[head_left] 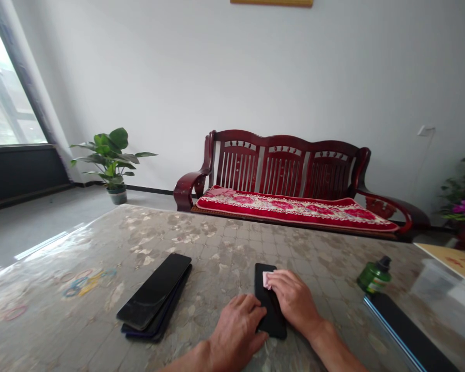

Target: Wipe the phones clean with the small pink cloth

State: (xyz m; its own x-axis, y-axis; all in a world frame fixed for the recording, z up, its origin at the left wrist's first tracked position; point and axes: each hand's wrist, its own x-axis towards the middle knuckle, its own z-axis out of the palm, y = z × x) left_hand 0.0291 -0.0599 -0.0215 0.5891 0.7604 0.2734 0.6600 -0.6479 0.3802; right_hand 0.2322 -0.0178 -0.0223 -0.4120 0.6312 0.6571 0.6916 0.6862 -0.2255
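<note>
A black phone (272,315) lies flat on the patterned tablecloth, in front of me at the centre. My right hand (294,299) pinches a small pink cloth (266,280) and presses it on the upper part of the phone. Resting along the phone's left edge, my left hand (238,328) has its fingers curled at the side of it; they hold the phone's lower half. To the left, a stack of dark phones (155,292) sits slightly fanned, the top one with a black glossy face.
Rubber bands (87,283) lie at the left. On the right are a green bottle (374,276) with a black top, a long dark phone-like stack (408,330) and a clear plastic box (445,294). A wooden bench (282,170) stands behind the table (217,243).
</note>
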